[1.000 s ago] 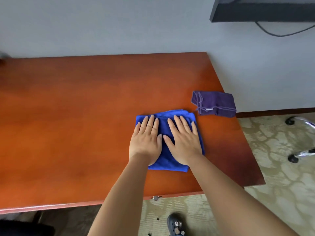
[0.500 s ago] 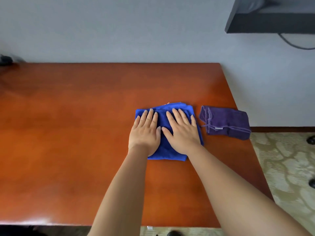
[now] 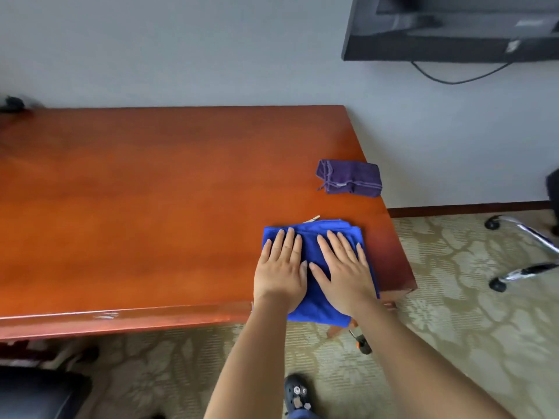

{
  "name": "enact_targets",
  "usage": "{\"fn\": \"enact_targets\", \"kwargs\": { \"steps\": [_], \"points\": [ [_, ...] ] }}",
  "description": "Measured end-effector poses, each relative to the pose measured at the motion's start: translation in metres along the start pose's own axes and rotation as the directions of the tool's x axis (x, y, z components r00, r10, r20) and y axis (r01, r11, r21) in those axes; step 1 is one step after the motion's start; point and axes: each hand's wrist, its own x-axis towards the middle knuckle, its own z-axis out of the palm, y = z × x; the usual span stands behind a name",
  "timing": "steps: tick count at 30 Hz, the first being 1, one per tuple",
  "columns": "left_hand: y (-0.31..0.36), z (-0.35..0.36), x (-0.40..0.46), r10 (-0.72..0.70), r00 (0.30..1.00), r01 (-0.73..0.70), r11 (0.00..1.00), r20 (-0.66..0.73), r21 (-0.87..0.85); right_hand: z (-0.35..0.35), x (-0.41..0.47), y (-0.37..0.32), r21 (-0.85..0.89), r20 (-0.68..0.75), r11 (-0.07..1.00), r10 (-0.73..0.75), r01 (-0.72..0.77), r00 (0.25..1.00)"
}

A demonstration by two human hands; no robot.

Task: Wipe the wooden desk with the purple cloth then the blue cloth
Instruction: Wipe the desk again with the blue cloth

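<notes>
Blue cloth (image 3: 314, 294) folded, at near right corner of wooden desk (image 3: 151, 207), overhanging front edge. Left hand (image 3: 279, 270), right hand (image 3: 343, 273) pressing flat, fingers straight. Purple cloth (image 3: 349, 177) aside by right edge. Second wipe in hand; next: push across unwiped surface, likely leftward.

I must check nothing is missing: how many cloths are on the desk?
2. The blue cloth lies under both hands at the near right corner; the purple cloth lies folded near the right edge, farther back.

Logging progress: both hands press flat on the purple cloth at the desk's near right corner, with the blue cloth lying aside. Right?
Colours swapped: the head view shows both hands flat on the blue cloth; the purple cloth lies aside on the desk.
</notes>
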Motion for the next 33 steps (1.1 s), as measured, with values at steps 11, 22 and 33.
{"fn": "enact_targets", "kwargs": {
  "steps": [11, 22, 33],
  "points": [
    [0.035, 0.002, 0.045, 0.050, 0.999, -0.050, 0.998, -0.003, 0.024, -0.005, 0.025, 0.050, 0.022, -0.025, 0.999, 0.046, -0.046, 0.999],
    [0.044, -0.004, 0.122, 0.025, 0.999, -0.024, 0.999, -0.024, 0.041, -0.014, 0.098, 0.083, 0.029, -0.061, 0.999, 0.047, -0.045, 0.997],
    [0.056, 0.004, 0.044, 0.125, 0.992, -0.125, 0.992, 0.008, 0.032, -0.006, 0.006, 0.067, 0.032, -0.007, 0.990, 0.139, -0.138, 0.990]
  ]
}}
